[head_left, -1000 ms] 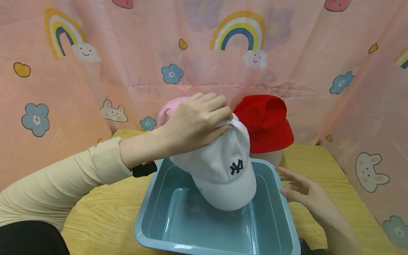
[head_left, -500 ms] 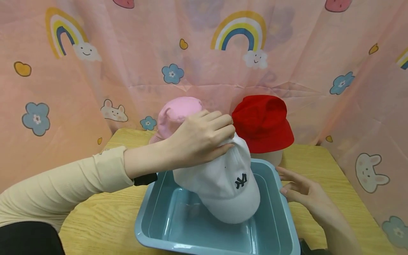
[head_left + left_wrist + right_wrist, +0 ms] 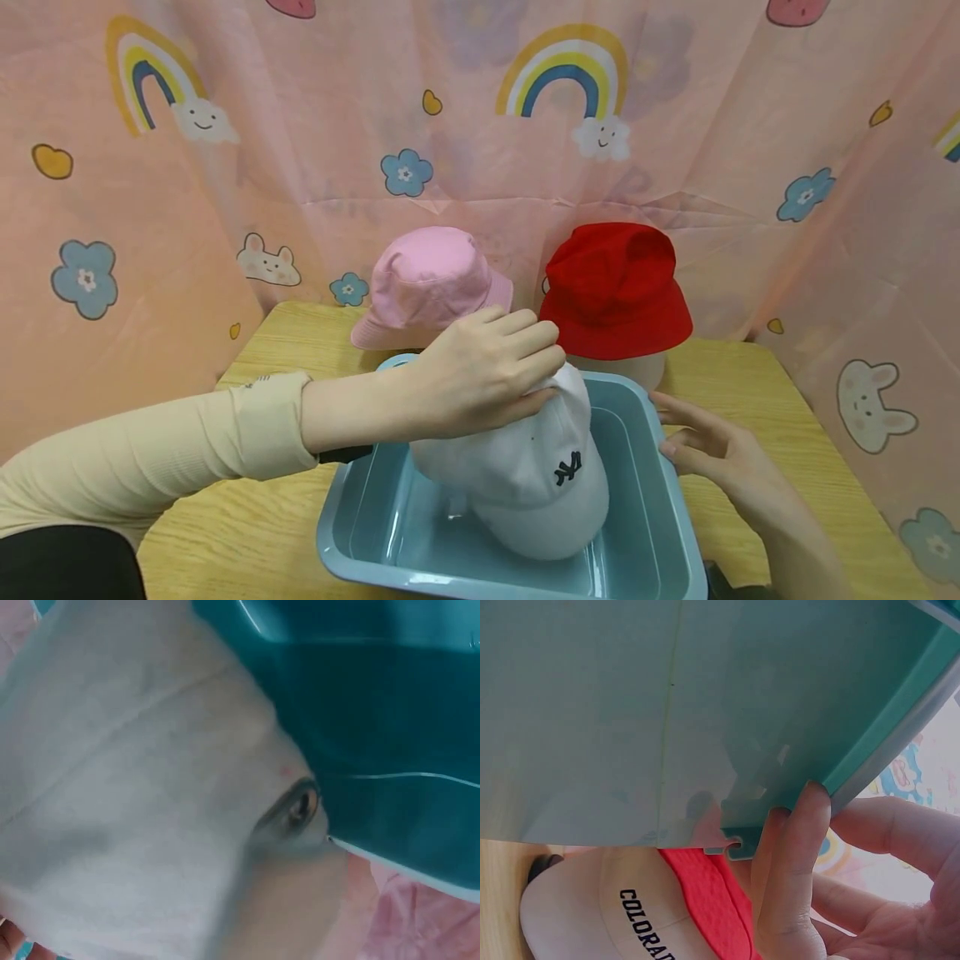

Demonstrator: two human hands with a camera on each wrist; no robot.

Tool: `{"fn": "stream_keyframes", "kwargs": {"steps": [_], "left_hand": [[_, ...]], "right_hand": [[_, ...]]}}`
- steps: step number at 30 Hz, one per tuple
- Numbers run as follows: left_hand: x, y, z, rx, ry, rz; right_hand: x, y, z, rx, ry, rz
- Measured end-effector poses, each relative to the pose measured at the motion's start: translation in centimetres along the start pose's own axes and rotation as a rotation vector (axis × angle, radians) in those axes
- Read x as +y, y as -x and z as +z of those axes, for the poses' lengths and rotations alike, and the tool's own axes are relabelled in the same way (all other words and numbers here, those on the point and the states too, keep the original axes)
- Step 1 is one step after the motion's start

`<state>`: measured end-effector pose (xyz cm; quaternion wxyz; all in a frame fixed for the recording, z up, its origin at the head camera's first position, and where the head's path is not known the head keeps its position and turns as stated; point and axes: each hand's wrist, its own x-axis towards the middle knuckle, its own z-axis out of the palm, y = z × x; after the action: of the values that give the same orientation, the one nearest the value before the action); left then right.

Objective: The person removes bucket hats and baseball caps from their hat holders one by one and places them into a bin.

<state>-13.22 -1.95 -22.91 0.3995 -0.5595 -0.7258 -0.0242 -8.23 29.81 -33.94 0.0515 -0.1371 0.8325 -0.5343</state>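
A white baseball cap (image 3: 536,479) with a dark NY emblem is low inside the blue plastic basin (image 3: 495,583). My left hand (image 3: 483,367) grips the crown from above, thumb at the near side. In the left wrist view the white cap (image 3: 142,765) fills much of the picture, and its back strap buckle (image 3: 300,806) shows; whether the cap touches the basin floor cannot be told. My right hand (image 3: 723,458) touches the basin's right rim from outside. Close up in the right wrist view, fingers (image 3: 795,862) rest against the basin wall (image 3: 615,720) just under the rim.
Behind the basin, a pink bucket hat (image 3: 431,283) sits at the left and a red hat (image 3: 618,292) at the right. Beneath the red one is a pale cap (image 3: 622,907) lettered in black. The wooden table (image 3: 232,533) meets a printed pink curtain (image 3: 322,150).
The white cap has gone down deeper into the basin with my left hand, revealing more of the pink hat behind. My right hand has stayed at the rim.
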Motion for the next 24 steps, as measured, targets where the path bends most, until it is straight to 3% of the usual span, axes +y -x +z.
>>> {"fn": "stream_keyframes", "kwargs": {"steps": [9,24], "left_hand": [[1.5,0.4,0.4,-0.067,-0.035,0.036],[2.6,0.4,1.9,-0.142,0.011,0.003]], "right_hand": [[0.0,-0.1,0.2,0.023,0.027,0.028],[0.0,-0.1,0.3,0.033,0.037,0.046]]}}
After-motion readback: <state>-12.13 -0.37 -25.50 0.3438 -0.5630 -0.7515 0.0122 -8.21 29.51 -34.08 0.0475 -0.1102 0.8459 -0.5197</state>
